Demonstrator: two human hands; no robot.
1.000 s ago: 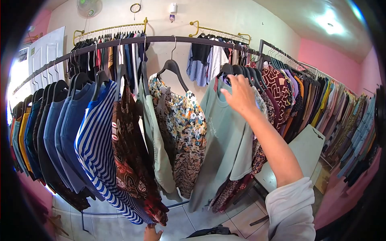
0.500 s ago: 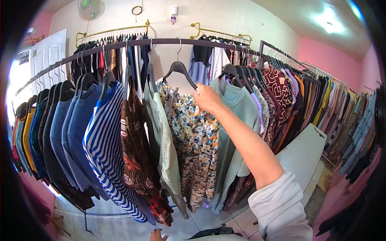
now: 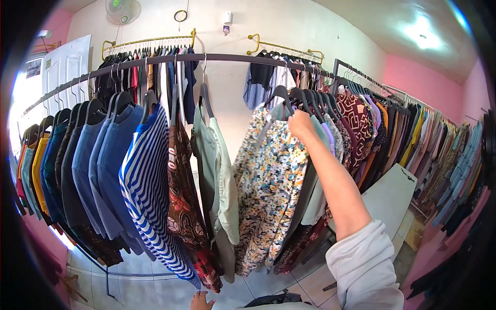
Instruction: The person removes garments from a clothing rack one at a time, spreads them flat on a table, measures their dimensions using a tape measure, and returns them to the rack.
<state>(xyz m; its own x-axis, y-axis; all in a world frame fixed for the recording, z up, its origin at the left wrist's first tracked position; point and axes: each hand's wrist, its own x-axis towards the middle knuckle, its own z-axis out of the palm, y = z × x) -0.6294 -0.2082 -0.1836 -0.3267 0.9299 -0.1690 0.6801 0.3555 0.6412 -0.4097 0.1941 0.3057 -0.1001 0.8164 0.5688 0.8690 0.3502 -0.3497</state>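
My right hand (image 3: 301, 125) is closed around the right end of a black clothes hanger (image 3: 280, 94), at the shoulder of a floral blouse (image 3: 271, 175). The blouse hangs angled, its front partly turned toward me, covering most of a sage green top (image 3: 314, 199). Low at the bottom edge, my left hand (image 3: 202, 301) shows only in part, fingers apart, close below the tip of a blue-and-white striped shirt (image 3: 150, 206). Left of the blouse hang a pale green shirt (image 3: 225, 181) and a brown patterned garment (image 3: 182, 206).
A dark metal rail (image 3: 227, 58) spans the view, with blue shirts (image 3: 121, 155) at left and patterned clothes (image 3: 356, 124) at right. Wall racks (image 3: 150, 41) hold more garments behind. A pale board (image 3: 390, 199) leans at the right; a fan (image 3: 122, 9) is on the wall.
My right hand has moved right with the hanger and floral blouse, which turned and now covers most of the sage green top. A gap has opened beside the pale green shirt.
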